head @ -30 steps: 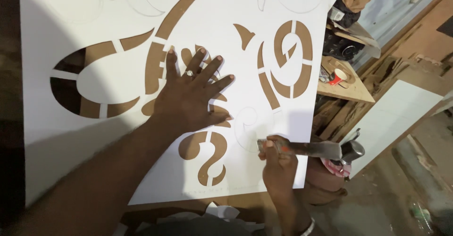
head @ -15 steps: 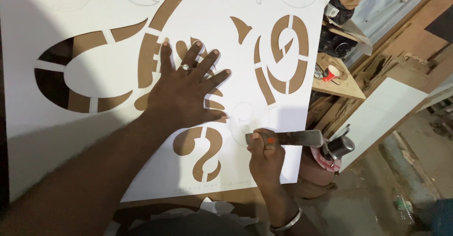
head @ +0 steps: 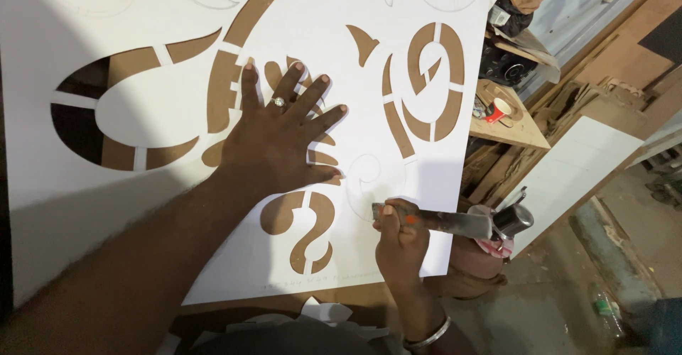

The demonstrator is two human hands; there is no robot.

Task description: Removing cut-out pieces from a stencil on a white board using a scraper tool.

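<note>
A large white sheet (head: 142, 270) with curved shapes cut out of it lies on a brown board (head: 433, 50) that shows through the holes. My left hand (head: 273, 135) presses flat on the sheet, fingers spread, a ring on one finger. My right hand (head: 399, 245) is closed around a metal utility knife (head: 447, 221) near the sheet's lower right part, with the blade end by a pencilled curl (head: 366, 177).
White paper offcuts (head: 320, 312) lie below the sheet's near edge. To the right stand a small wooden table (head: 515, 131) with a red cup (head: 499, 110), a white panel (head: 575, 167) leaning by it, and a plastic bottle (head: 602, 305) on the floor.
The view has shifted slightly. My right hand with the knife has moved a little left and up along the pencilled curl. My left hand stays pressed flat on the sheet.
</note>
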